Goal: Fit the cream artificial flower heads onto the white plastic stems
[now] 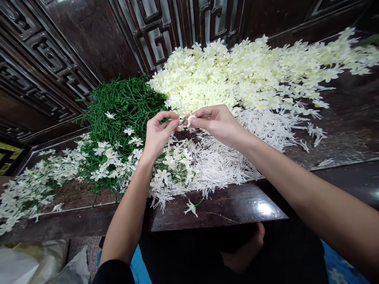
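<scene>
My left hand (161, 132) and my right hand (217, 122) meet at the middle of the bench, fingertips almost touching. Between the right thumb and fingers is pinched a small pale artificial flower (190, 119). The left fingers are closed in a pinch too, but what they hold is too small to make out. Behind the hands spreads a heap of loose cream flower heads (237, 75). Below the right hand lies a pile of thin white plastic stamens (227, 161). Green plastic stems (124, 104) are heaped left of the left hand.
White flowers on green stems (44, 177) lie at the left and around the left forearm. One stemmed flower (191, 208) rests on the front edge of the dark wooden bench (237, 207). A carved wooden backrest (154, 27) rises behind. Pale bags (44, 260) sit low at left.
</scene>
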{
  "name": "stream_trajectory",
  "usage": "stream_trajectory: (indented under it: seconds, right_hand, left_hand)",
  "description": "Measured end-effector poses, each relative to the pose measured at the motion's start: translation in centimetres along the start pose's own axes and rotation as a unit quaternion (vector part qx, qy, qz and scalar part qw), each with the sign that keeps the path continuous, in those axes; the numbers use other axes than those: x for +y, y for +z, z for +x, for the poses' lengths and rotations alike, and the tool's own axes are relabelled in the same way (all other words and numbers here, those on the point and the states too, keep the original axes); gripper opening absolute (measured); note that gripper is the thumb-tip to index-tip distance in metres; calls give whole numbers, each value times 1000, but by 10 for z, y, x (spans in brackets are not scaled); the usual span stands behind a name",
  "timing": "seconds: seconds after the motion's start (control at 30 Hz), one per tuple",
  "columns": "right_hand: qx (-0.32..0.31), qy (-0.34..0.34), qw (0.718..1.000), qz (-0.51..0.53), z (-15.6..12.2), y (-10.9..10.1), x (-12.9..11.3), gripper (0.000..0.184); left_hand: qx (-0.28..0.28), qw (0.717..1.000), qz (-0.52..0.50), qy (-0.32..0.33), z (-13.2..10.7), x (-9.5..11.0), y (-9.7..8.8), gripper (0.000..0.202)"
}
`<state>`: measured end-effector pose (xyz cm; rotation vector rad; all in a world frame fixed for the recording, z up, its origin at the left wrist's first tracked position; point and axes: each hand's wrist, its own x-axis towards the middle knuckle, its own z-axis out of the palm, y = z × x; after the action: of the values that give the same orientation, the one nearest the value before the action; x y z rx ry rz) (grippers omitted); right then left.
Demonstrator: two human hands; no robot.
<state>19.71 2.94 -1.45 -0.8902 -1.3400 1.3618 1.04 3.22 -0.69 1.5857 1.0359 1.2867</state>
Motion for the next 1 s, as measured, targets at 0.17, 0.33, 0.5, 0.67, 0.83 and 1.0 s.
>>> stream_trajectory:
  seconds: [0.17,0.33,0.5,0.67,0.83,1.0]
  right_hand:
    - [7,-1,1000,3,1,0,0,23]
    - [24,4,999,-37,-1,0,-8,23]
    - [32,0,997,-64,-2,-1,-11,21]
    - [27,-3,995,-94,-4,1,-14,22]
    - [23,8,994,-105,-6,2,-18,20]
    - [9,-5,996,-86,-7,0,-18,19]
  left_hand:
    - [-38,995,75,46,-3,0,1,13]
    - [-43,996,67,30,-4,0,3,7]
    - [-30,993,105,42,-3,-1,2,1]
    - [-38,990,128,49,-5,4,2,13]
    - [-39,976,206,64,-6,7,2,7]
    - [-35,962,249,106,-5,5,0,9]
